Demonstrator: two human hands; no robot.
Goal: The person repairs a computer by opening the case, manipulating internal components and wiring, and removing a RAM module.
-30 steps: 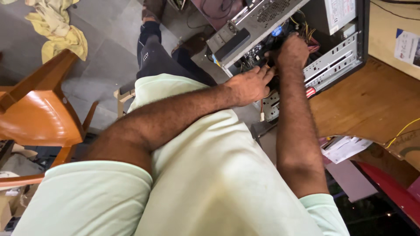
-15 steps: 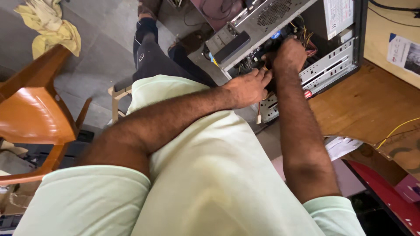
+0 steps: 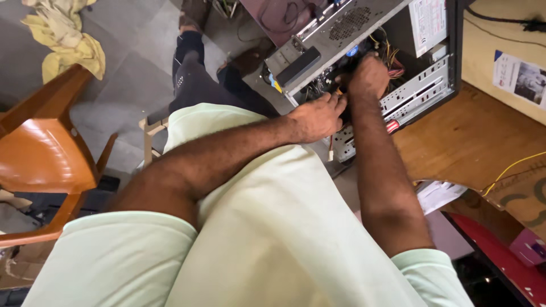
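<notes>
Two hands (image 3: 341, 102) inside computer case (image 3: 398, 51)

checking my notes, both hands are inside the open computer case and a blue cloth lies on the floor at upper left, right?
Nearly. The head view shows the left hand and right hand at the open computer case, but the cloth on the floor at upper left is yellow, not blue.
</notes>
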